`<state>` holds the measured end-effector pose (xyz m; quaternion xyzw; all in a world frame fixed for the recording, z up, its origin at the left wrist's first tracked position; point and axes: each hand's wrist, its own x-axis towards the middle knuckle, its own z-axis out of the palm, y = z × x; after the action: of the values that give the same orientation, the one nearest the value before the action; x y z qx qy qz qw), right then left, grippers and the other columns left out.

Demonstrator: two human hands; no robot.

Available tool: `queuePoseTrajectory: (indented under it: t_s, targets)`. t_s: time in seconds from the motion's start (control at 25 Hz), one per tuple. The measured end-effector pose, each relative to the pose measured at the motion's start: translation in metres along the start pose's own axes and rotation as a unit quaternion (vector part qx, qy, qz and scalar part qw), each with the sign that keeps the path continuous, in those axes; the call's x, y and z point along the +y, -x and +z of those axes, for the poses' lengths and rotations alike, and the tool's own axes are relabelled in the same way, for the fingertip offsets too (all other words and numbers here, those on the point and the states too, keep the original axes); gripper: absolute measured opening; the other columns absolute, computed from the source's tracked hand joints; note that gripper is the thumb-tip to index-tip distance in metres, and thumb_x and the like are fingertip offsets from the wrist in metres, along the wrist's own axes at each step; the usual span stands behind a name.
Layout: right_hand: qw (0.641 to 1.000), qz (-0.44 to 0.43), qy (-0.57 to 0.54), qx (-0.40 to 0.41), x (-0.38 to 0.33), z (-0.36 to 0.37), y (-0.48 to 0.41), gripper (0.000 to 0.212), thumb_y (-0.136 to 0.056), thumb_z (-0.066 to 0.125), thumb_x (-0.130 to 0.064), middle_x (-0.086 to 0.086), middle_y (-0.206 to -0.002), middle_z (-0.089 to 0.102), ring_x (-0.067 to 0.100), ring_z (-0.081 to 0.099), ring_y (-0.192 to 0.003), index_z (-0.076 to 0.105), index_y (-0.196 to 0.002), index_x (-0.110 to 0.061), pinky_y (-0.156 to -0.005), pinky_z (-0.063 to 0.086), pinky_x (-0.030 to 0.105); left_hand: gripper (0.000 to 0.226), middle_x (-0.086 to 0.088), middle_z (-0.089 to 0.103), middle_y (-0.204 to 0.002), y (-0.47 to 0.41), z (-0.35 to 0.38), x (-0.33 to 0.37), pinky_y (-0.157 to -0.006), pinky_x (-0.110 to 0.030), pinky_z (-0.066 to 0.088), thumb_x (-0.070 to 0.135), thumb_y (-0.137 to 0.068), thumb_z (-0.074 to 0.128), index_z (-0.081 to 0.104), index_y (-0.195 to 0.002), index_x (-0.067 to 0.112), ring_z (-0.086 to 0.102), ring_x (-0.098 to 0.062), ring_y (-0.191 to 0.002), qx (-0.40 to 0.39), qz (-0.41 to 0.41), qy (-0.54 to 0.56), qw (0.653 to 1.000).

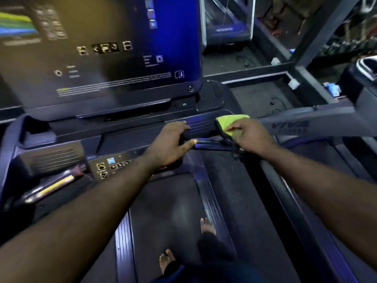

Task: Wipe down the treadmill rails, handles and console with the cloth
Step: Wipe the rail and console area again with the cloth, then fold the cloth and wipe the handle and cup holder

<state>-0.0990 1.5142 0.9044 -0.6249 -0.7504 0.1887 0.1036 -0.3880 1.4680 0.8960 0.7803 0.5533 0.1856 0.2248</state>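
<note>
A yellow-green cloth (226, 123) lies pressed against the right end of the treadmill's dark lower console ledge (201, 125). My right hand (252, 137) grips the cloth from the right. My left hand (170, 142) rests on the same ledge just left of the cloth, fingers over its top and thumb near the shiny handle bar (210, 144). The big console screen (98, 54) rises above, blurred. A button panel (114, 165) sits lower left. The right side rail (310, 221) runs back toward me.
My bare feet (208, 226) stand on the treadmill belt (163, 211). A neighbouring machine's grey arm (306, 123) reaches in from the right. Cables and small white boxes lie on the dark floor (261, 99) beyond. The left handle (51, 186) has a yellowish stripe.
</note>
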Motion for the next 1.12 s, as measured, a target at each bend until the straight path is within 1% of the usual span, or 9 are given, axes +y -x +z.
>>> queuePoseTrajectory:
  t_s: [0.12, 0.24, 0.28, 0.4, 0.52, 0.72, 0.84, 0.96, 1.12]
  targets:
    - [0.902, 0.064, -0.426, 0.016, -0.070, -0.013, 0.040, 0.047, -0.092, 0.056, 0.005, 0.002, -0.113, 0.077, 0.014, 0.065, -0.095, 0.077, -0.123, -0.022, -0.077, 0.051, 0.017, 0.036, 0.004, 0.072, -0.114, 0.030, -0.020, 0.017, -0.089, -0.020, 0.047, 0.038, -0.095, 0.075, 0.070, -0.125, 0.019, 0.066, -0.015, -0.104, 0.061, -0.139, 0.242, 0.958]
    - [0.658, 0.070, -0.746, -0.080, -0.128, -0.032, 0.077, 0.042, -0.101, 0.045, -0.006, 0.016, -0.132, 0.072, 0.029, 0.071, -0.113, 0.073, -0.132, -0.012, -0.097, 0.059, 0.038, 0.058, 0.000, 0.072, -0.129, 0.049, -0.050, 0.029, -0.089, -0.041, 0.056, 0.042, -0.089, 0.081, 0.060, -0.138, 0.021, 0.066, -0.021, -0.115, 0.056, -0.202, 0.583, 0.785]
    - [0.610, 0.072, -0.783, -0.101, -0.141, -0.036, 0.085, 0.040, -0.100, 0.046, -0.018, 0.016, -0.128, 0.074, 0.029, 0.074, -0.113, 0.080, -0.120, -0.009, -0.095, 0.062, 0.041, 0.059, -0.004, 0.072, -0.131, 0.054, -0.061, 0.034, -0.092, -0.047, 0.057, 0.042, -0.090, 0.080, 0.059, -0.140, 0.020, 0.068, -0.024, -0.115, 0.054, -0.200, 0.630, 0.748]
    - [0.645, 0.076, -0.750, -0.128, -0.165, -0.045, 0.088, 0.051, -0.091, 0.050, -0.045, 0.014, -0.107, 0.080, 0.026, 0.079, -0.098, 0.087, -0.094, -0.009, -0.079, 0.065, 0.037, 0.041, -0.008, 0.077, -0.114, 0.061, -0.085, 0.046, -0.086, -0.042, 0.063, 0.027, -0.095, 0.073, 0.064, -0.132, 0.010, 0.074, -0.020, -0.097, 0.080, -0.180, 0.652, 0.732]
    - [0.704, 0.023, -0.681, -0.199, -0.175, -0.049, 0.049, 0.068, -0.098, 0.052, -0.059, 0.022, -0.133, 0.070, 0.036, 0.068, -0.125, 0.072, -0.132, -0.005, -0.106, 0.056, 0.050, 0.033, -0.006, 0.074, -0.105, 0.062, -0.098, 0.036, -0.070, -0.025, 0.056, 0.010, -0.093, 0.077, 0.063, -0.123, 0.010, 0.069, -0.014, -0.089, 0.188, -0.156, 0.560, 0.791]
    - [0.807, -0.034, -0.562, -0.175, -0.204, -0.010, -0.014, 0.026, -0.100, 0.070, -0.014, 0.022, -0.120, 0.076, 0.033, 0.075, -0.107, 0.071, -0.124, -0.004, -0.104, 0.056, 0.056, 0.032, -0.002, 0.066, -0.123, 0.082, -0.121, 0.007, -0.098, -0.034, 0.052, 0.021, -0.087, 0.081, 0.070, -0.117, 0.021, 0.063, -0.011, -0.111, 0.271, -0.104, 0.358, 0.888]
    - [0.782, -0.042, -0.583, -0.217, -0.239, 0.029, -0.032, 0.022, -0.101, 0.067, -0.010, 0.016, -0.113, 0.079, 0.030, 0.075, -0.106, 0.071, -0.122, -0.005, -0.099, 0.060, 0.051, 0.032, -0.002, 0.047, -0.150, 0.113, -0.141, -0.013, -0.120, -0.040, 0.039, 0.036, -0.075, 0.085, 0.072, -0.104, 0.036, 0.047, -0.015, -0.142, 0.291, -0.165, 0.227, 0.915]
    - [0.770, -0.149, -0.521, -0.339, -0.295, 0.060, -0.017, 0.020, -0.096, 0.069, 0.001, 0.004, -0.102, 0.079, 0.014, 0.071, -0.089, 0.074, -0.112, -0.011, -0.080, 0.059, 0.032, 0.030, -0.002, 0.042, -0.155, 0.149, -0.143, -0.017, -0.122, -0.046, 0.033, 0.042, -0.076, 0.084, 0.076, -0.103, 0.033, 0.043, -0.018, -0.143, 0.291, -0.206, 0.104, 0.928]
    - [0.544, -0.085, -0.582, -0.598, -0.351, 0.087, 0.022, 0.051, -0.098, 0.058, -0.043, 0.019, -0.125, 0.074, 0.028, 0.073, -0.107, 0.068, -0.135, -0.010, -0.097, 0.060, 0.045, 0.028, -0.001, 0.065, -0.119, 0.222, -0.143, -0.004, -0.103, -0.028, 0.048, 0.032, -0.085, 0.081, 0.072, -0.107, 0.016, 0.062, -0.011, -0.113, 0.447, -0.312, 0.034, 0.838]
